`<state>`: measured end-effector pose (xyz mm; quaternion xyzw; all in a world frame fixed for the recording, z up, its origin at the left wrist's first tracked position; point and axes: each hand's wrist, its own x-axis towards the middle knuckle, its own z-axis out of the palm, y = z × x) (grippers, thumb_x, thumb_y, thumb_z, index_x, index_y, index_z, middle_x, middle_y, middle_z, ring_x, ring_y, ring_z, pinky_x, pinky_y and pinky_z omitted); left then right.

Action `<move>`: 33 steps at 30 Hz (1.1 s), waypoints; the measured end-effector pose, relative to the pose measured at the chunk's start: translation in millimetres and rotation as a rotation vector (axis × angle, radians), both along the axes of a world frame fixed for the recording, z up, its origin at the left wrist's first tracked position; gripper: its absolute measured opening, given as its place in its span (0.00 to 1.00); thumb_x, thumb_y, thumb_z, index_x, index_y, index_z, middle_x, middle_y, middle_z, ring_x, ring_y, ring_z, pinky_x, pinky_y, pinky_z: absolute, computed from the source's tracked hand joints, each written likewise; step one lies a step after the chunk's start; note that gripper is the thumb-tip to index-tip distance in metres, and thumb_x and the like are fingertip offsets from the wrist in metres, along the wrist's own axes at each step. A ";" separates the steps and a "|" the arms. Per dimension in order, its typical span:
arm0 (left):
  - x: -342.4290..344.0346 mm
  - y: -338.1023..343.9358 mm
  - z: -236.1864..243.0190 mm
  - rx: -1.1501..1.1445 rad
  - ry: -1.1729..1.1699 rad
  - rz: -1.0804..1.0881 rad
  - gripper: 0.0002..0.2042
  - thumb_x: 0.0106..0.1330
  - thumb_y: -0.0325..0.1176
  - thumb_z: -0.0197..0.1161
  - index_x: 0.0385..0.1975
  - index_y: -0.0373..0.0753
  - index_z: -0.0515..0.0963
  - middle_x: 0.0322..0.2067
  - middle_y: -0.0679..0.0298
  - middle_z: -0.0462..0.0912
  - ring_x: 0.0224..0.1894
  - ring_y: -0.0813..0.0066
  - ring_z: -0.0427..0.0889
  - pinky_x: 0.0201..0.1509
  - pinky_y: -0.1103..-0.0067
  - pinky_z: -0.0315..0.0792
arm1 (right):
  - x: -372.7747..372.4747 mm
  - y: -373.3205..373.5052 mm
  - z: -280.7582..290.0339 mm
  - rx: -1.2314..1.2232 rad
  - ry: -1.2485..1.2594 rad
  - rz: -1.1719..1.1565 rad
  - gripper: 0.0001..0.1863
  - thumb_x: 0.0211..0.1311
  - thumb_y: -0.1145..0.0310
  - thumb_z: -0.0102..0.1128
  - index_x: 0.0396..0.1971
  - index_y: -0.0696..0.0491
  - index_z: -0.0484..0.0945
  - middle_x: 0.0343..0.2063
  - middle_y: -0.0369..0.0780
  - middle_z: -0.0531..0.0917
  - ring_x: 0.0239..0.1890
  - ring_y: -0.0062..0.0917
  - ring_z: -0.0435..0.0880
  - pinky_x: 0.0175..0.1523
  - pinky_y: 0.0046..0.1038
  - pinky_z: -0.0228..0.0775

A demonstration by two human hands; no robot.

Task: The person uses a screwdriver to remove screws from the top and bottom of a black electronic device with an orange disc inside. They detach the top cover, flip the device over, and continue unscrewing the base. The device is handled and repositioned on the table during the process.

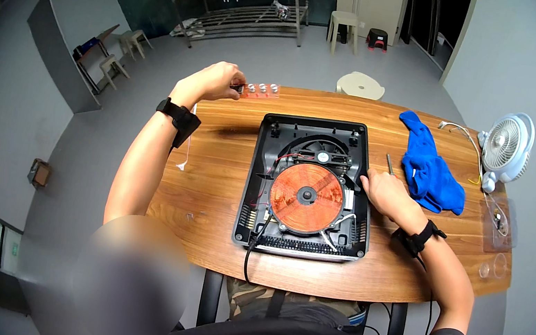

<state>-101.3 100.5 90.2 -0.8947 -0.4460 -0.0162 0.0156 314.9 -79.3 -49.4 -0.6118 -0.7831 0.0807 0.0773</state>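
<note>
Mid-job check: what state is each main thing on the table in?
Black appliance housing: open, internals exposed.
Copper coil: uncovered, facing up.
Black cable: runs toward the near edge of the table.
Reddish strip: at the left hand; held or resting, unclear.
Blue cloth: crumpled.
White fan: running or not, unclear.

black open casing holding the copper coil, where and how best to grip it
Probably the left and right walls of the black casing, coming from both sides: it lies flat, open side up, raised rim mostly exposed, while the copper coil fills its middle and a black cable crosses the near edge.
</note>
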 end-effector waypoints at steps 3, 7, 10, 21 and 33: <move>37.0 -11.5 -1.0 0.007 0.030 -0.046 0.18 0.57 0.34 0.77 0.47 0.37 0.86 0.40 0.55 0.85 0.45 0.54 0.85 0.51 0.65 0.79 | 3.1 2.2 0.5 -0.012 -0.009 0.015 0.22 0.77 0.55 0.50 0.36 0.61 0.82 0.31 0.56 0.87 0.38 0.54 0.87 0.47 0.51 0.79; 88.6 -31.2 -12.3 -0.057 0.021 -0.049 0.18 0.58 0.37 0.76 0.47 0.39 0.86 0.41 0.55 0.86 0.47 0.53 0.85 0.52 0.64 0.80 | 6.7 9.5 19.4 -0.105 -0.014 0.063 0.25 0.74 0.53 0.55 0.33 0.62 0.85 0.33 0.57 0.87 0.40 0.54 0.87 0.48 0.50 0.80; 118.7 -33.5 -29.2 -0.043 0.044 -0.091 0.20 0.57 0.40 0.76 0.47 0.39 0.86 0.44 0.55 0.86 0.50 0.52 0.85 0.54 0.62 0.81 | 13.0 19.6 30.5 -0.055 -0.038 0.004 0.24 0.70 0.51 0.61 0.31 0.61 0.86 0.32 0.57 0.87 0.39 0.55 0.87 0.47 0.49 0.81; 179.5 -13.5 -84.6 -0.099 0.032 -0.134 0.20 0.56 0.40 0.76 0.47 0.38 0.86 0.44 0.51 0.88 0.52 0.50 0.85 0.55 0.62 0.79 | 23.2 95.5 48.4 0.113 0.079 0.193 0.18 0.59 0.65 0.71 0.48 0.54 0.84 0.48 0.47 0.85 0.54 0.45 0.84 0.57 0.44 0.77; 182.9 6.4 -110.6 -0.140 0.017 -0.134 0.19 0.58 0.39 0.75 0.48 0.38 0.85 0.48 0.52 0.85 0.54 0.50 0.84 0.56 0.61 0.79 | 16.7 132.5 22.6 0.008 0.102 0.199 0.21 0.61 0.65 0.72 0.52 0.57 0.83 0.44 0.47 0.89 0.50 0.43 0.87 0.55 0.40 0.79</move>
